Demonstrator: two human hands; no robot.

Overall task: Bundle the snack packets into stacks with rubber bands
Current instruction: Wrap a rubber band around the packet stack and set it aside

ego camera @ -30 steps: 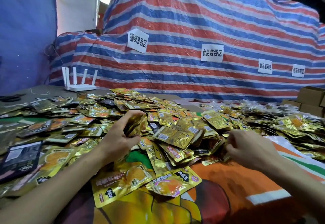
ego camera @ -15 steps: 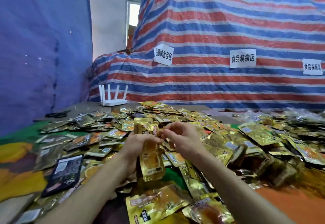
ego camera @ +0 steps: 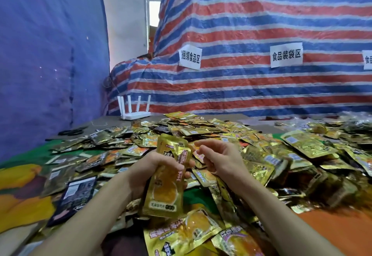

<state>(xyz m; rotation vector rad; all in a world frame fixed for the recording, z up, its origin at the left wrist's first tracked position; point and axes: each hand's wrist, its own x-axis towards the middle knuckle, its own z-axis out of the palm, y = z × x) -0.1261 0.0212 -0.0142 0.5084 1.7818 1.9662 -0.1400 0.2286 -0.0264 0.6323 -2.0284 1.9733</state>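
Gripping a Stack Over the Heap

Running along the far edge, a bare grey strip of table top holds the white router with its 4 upright antennas. Smooth orange cloth lies uncovered at the near right. Between these margins the heap of snack packets spreads loose and overlapping. A blue fabric wall closes the left side, and a crinkled striped tarp rises behind.

The left hand has fingers and thumb clamped round the middle of a small stack of packets, held upright above the heap (how many it holds cannot be told). They are flat, glossy gold-foil pouches, creased, with an orange fruit printed on the front. The right hand hovers just beside the stack's upper edge. Its fingers are loosely curled, thumb and forefinger apart, with nothing visible between them. 3 white paper labels hang on the tarp, 1 cut by the frame.
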